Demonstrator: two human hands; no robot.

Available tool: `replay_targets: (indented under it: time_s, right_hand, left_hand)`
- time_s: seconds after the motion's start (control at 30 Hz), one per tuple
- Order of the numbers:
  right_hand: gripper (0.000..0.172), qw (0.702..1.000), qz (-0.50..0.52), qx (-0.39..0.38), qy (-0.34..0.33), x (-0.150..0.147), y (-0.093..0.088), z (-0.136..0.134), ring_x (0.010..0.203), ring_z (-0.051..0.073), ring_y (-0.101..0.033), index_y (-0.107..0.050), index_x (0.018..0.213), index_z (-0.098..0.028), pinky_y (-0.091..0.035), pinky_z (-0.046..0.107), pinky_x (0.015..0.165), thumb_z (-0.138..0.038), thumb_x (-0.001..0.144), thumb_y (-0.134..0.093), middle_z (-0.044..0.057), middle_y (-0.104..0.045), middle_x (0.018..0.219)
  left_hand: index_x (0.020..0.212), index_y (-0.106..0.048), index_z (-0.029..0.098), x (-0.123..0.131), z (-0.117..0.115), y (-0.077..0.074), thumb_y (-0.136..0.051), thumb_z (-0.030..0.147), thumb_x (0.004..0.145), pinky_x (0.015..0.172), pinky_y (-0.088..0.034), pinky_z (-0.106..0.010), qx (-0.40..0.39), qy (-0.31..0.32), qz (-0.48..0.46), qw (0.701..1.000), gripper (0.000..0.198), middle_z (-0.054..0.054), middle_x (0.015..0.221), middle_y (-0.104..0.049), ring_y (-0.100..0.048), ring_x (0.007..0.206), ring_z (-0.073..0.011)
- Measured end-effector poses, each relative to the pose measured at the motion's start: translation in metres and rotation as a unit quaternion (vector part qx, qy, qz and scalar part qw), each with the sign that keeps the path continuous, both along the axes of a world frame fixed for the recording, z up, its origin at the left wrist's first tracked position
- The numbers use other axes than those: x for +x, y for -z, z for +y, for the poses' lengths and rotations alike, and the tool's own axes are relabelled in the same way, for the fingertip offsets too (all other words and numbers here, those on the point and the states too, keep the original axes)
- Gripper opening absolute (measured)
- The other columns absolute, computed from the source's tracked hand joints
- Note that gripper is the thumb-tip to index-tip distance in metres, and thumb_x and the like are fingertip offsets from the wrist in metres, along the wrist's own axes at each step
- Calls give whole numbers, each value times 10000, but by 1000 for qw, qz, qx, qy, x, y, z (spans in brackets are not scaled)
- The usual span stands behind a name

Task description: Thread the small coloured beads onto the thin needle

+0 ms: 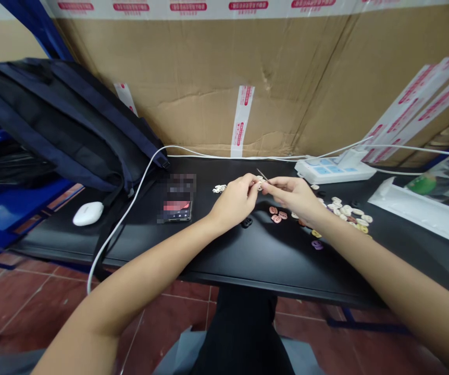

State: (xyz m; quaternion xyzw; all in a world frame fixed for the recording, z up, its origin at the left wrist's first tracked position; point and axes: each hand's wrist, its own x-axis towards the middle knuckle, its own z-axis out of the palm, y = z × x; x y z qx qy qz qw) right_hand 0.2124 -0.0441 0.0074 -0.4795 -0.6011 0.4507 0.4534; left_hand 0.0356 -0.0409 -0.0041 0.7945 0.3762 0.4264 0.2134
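Bringing both hands together above a black tabletop (224, 260), a person works at a small cream piece (260, 183); the left hand (238, 198) pinches it narrowly between thumb and fingers, while the right hand (292, 194), its fingertips pressed together, grips a thin pointed tool (262, 174) that slants up and away to the left; the piece sits between the two sets of fingertips, and the tool appears to touch it, though the fingers cover much of the meeting point.

Just left of the left hand lies a little heap of white bits (220, 188); below the hands are black pieces (247, 222) and a cluster of pink pieces (276, 214); beside the right forearm, which partly hides the spread, are a yellow piece (316, 234), a purple piece (317, 245) and a loose scatter of cream pieces (345, 210).

Behind them rests a white power strip (326, 172), near a taped cardboard wall (193, 62); a white tray-like panel (423, 211) lies at far right; at left are a phone (179, 211) with its screen lit, a rounded white case (88, 213), a looping white cable (142, 187) and a dark backpack (60, 114).
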Motion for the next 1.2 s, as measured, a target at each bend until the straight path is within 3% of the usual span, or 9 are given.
replay_targets:
  time_s: [0.17,0.37,0.5,0.57,0.63,0.77,0.83,0.97,1.2]
  right_hand:
    - [590,1000,10,5,-8,2,3,4,486,56,-291,-699,741,-146,-187,255,451,-702,608,-847,-48,-479,545]
    - [556,1000,3,13,-24,0,1,1,480,62,-301,-651,684,-172,-194,248,439,-693,632,-840,-46,-471,547]
    - [486,999,-8,37,-17,4,5,6,480,72,-318,-644,685,-183,-224,254,444,-648,743,-771,-26,-521,587]
    - [421,997,-31,65,-8,8,8,10,483,81,-354,-674,736,-185,-269,257,458,-596,820,-703,-9,-578,636]
    - [344,989,-87,120,7,13,9,11,539,116,-474,-712,810,-188,-362,270,518,-519,876,-647,17,-646,696]
    - [261,929,-255,257,72,20,9,7,756,213,-662,-751,918,-200,-465,320,676,-388,943,-573,70,-752,840]
    - [249,883,-332,318,91,22,8,3,780,220,-684,-762,944,-204,-450,313,662,-338,953,-553,79,-769,894]
    - [258,795,-442,413,57,25,6,0,744,190,-677,-772,919,-202,-381,294,604,-286,964,-532,60,-752,825]
    - [269,759,-477,441,50,29,5,2,694,168,-651,-781,907,-209,-317,305,557,-274,971,-528,32,-726,762]
  left_hand:
    - [1146,-644,156,0,-1,2,-548,109,959,883,-554,-335,50,18,17,998,215,-86,1034,-722,-692,915,-192]
    - [1058,-665,164,-2,0,2,-577,134,963,882,-552,-330,53,29,32,998,133,-73,1027,-710,-678,904,-180]
    - [1010,-657,169,-2,-1,0,-624,132,931,842,-556,-322,31,15,36,999,93,-52,979,-726,-675,832,-167]
    - [1003,-655,166,-1,-1,0,-641,128,914,820,-559,-319,19,4,36,999,98,-47,948,-728,-677,805,-164]
    - [1004,-650,157,-1,-1,0,-651,117,900,812,-564,-315,6,-5,24,1000,112,-50,938,-731,-686,806,-164]
    - [972,-636,144,0,1,0,-670,68,859,781,-576,-288,-41,-17,-30,999,140,-45,892,-732,-693,768,-143]
    - [956,-632,139,0,2,-1,-672,41,840,760,-578,-272,-70,-19,-58,996,157,-40,864,-730,-689,743,-131]
    - [955,-634,132,0,4,-1,-668,25,839,746,-574,-258,-92,-20,-88,992,162,-47,867,-735,-688,744,-122]
    - [948,-635,138,-1,7,1,-672,39,844,753,-573,-270,-76,-33,-73,994,148,-49,879,-739,-687,754,-127]
